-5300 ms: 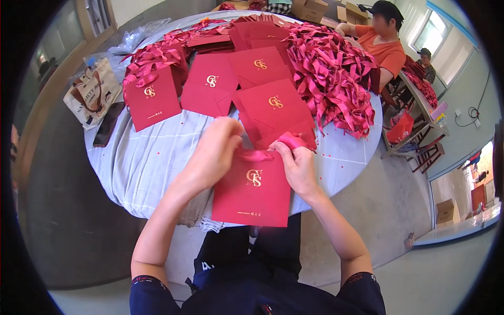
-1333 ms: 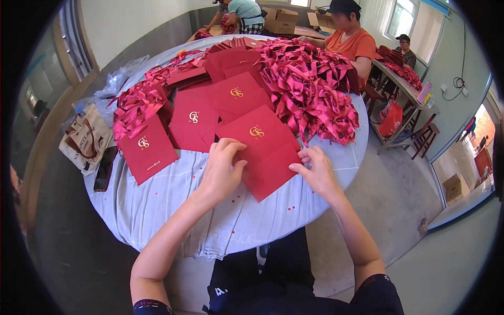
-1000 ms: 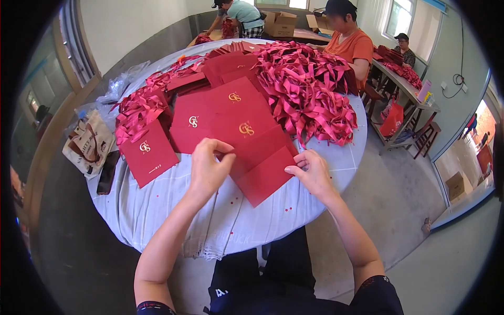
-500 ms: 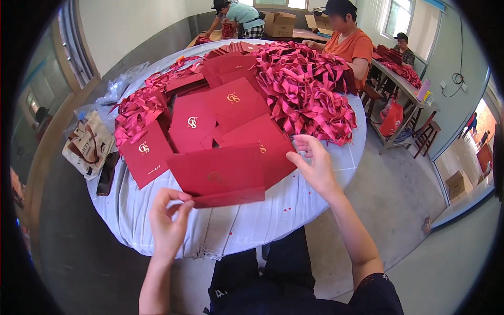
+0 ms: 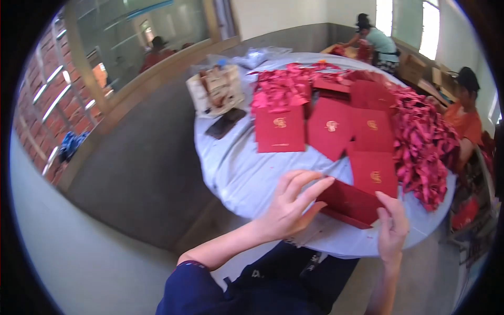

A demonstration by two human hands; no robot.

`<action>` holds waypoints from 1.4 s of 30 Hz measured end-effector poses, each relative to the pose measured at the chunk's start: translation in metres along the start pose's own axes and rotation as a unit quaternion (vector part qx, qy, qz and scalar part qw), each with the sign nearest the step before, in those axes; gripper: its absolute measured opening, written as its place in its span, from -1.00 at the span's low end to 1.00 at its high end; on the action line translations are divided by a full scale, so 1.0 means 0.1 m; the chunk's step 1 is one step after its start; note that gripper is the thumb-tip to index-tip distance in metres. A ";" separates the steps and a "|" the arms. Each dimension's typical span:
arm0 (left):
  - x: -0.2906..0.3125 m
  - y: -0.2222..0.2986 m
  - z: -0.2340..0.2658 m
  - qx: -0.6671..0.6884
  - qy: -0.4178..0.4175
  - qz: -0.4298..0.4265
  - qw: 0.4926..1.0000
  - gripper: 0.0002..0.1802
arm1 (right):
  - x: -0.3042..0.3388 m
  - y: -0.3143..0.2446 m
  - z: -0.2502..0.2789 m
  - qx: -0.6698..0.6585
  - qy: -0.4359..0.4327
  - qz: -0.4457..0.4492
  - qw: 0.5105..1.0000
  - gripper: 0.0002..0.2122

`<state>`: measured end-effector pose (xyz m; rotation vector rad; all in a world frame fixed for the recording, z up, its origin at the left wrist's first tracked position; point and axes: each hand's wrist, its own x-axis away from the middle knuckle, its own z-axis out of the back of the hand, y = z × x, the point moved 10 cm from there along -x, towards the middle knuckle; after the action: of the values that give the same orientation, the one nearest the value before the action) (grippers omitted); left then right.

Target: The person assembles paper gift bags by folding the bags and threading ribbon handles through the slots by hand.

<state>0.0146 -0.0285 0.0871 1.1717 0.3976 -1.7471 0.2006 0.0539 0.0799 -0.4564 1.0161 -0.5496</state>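
Observation:
A dark red paper bag [image 5: 348,203] is between my two hands at the near edge of the table, tilted so that a long fold or opening faces me. My left hand [image 5: 293,203] grips its left end, fingers along the upper edge and thumb below. At the right end, my right hand [image 5: 392,224] pinches the edge between thumb and fingers. Just beyond lie flat red bags with gold emblems: one [image 5: 371,164] behind the held bag, one [image 5: 329,127] in the middle and one [image 5: 280,137] to the left.
A large heap of red ribbons [image 5: 424,149] covers the table's right side; another ribbon pile [image 5: 281,86] lies at the back left. A phone [image 5: 226,124] and a canvas tote [image 5: 214,93] sit on the white tablecloth [image 5: 236,170]. Co-workers in orange [image 5: 464,123] and light green [image 5: 381,44] are beyond.
My view has swung left, so the table appears farther right. The bag has turned from its front face to show its inner side, and my right hand has come onto its edge.

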 end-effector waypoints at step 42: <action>-0.30 0.17 -0.25 -0.009 -0.203 -0.059 0.977 -0.76 | 1.29 0.83 0.49 -0.152 -0.079 -0.357 0.918 -0.92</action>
<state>0.0447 -0.0037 0.1036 0.7615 0.2369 -2.0249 0.3148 0.0430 -0.0330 -1.1545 0.7610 -0.9893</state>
